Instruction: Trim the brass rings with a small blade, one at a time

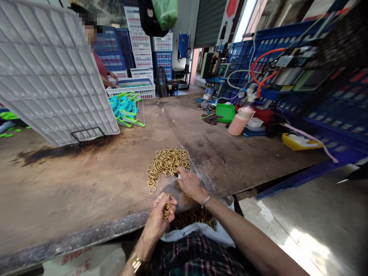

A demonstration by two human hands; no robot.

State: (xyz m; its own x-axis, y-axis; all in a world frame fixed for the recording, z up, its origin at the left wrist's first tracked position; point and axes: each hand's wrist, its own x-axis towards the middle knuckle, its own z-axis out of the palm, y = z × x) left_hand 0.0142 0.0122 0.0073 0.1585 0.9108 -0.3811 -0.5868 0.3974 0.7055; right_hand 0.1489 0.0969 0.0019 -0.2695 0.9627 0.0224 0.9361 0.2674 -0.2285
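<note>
Near the table's front edge my left hand is closed around several gold-coloured rings, which show between the thumb and fingers. A heap of loose gold-coloured rings lies on the brown table just beyond. My right hand reaches to the near right side of that heap, its fingers drawn together. Something small, dark and white, shows at its fingertips, too small to name. Below the table edge, a pale bag at my lap holds more rings.
A ribbed white panel leans in a black wire stand at left. Behind it are turquoise and green plastic pieces and a person beside a white crate. A pink bottle, green tray and yellow tray stand right.
</note>
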